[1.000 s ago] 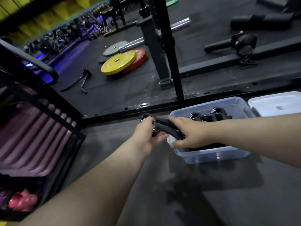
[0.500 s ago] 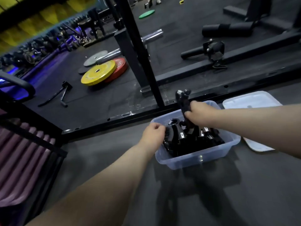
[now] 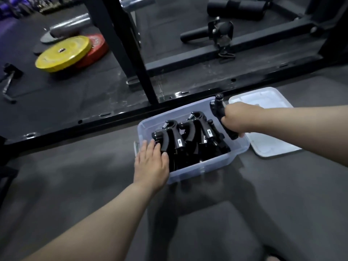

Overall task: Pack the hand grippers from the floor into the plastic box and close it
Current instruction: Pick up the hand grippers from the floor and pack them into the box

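The right hand [image 3: 238, 119] is curled tight round one handle of a black hand gripper [image 3: 218, 108], holding it tilted above the right end of the plastic box [image 3: 197, 170], knob end uppermost. The left hand [image 3: 151, 162] lies flat with fingers nearly straight over the box's near left corner, holding nothing, its fingertips touching the handle of the nearest of the packed grippers [image 3: 188, 137]. These fill the clear box, black, with springs showing at their tops. Two of them carry a small white label on the handle, with print too small to read. The box sits open on the dark floor [image 3: 75, 176]. Its white lid [image 3: 269, 146] lies flat just to the right, partly under the right forearm. Farther off to the left, beyond a black rack upright [image 3: 130, 53], a yellow weight plate [image 3: 62, 53] overlaps a red plate [image 3: 96, 48]. Any lettering on them is illegible.
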A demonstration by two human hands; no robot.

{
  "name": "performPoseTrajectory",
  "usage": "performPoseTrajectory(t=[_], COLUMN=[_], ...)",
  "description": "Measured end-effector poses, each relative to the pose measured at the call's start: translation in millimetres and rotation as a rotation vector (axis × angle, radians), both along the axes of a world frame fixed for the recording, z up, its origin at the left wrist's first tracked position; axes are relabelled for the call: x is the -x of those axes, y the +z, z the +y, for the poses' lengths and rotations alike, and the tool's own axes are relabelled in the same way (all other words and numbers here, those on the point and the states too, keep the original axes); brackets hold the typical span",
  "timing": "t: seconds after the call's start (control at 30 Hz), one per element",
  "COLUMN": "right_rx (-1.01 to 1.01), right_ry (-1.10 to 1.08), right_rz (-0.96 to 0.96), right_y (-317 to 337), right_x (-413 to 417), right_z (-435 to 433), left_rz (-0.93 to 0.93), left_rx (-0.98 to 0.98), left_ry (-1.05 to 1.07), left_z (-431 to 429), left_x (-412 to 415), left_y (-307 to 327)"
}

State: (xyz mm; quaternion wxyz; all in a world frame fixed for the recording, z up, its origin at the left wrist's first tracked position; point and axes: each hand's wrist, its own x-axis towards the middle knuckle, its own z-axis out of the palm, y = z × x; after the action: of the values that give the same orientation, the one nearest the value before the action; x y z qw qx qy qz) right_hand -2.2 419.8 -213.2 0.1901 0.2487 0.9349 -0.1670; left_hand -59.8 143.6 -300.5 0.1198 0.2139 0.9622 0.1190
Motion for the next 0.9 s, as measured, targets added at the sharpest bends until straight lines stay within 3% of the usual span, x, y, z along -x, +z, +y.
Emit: performPoseTrajectory(t=[0.23, 0.33, 0.63, 0.8, 0.9], right_rx=[-0.054, -0.019, 0.151, 0.032, 0.014], right_ry=[0.081, 0.141, 0.005, 0.009, 0.117], right_rz=[-0.145, -0.082, -0.295, -0.278, -0.329], right_y=[-15, -27, -26, -32, -30], right_x=[8, 6, 18, 22, 25], right_z=[-21, -24, -18, -15, -19], left_rz=[0.097, 0.098, 0.134, 0.121, 0.117], left_rx=[-0.033, -0.039, -0.052, -0.078, -0.071], left_ry=[0.016, 0.018, 0.006, 0.016, 0.013], left_z=[0, -1, -2, -1, -2], left_x=[-2, -2, -3, -5, -4], left_y=[-9, -9, -10, -8, -8])
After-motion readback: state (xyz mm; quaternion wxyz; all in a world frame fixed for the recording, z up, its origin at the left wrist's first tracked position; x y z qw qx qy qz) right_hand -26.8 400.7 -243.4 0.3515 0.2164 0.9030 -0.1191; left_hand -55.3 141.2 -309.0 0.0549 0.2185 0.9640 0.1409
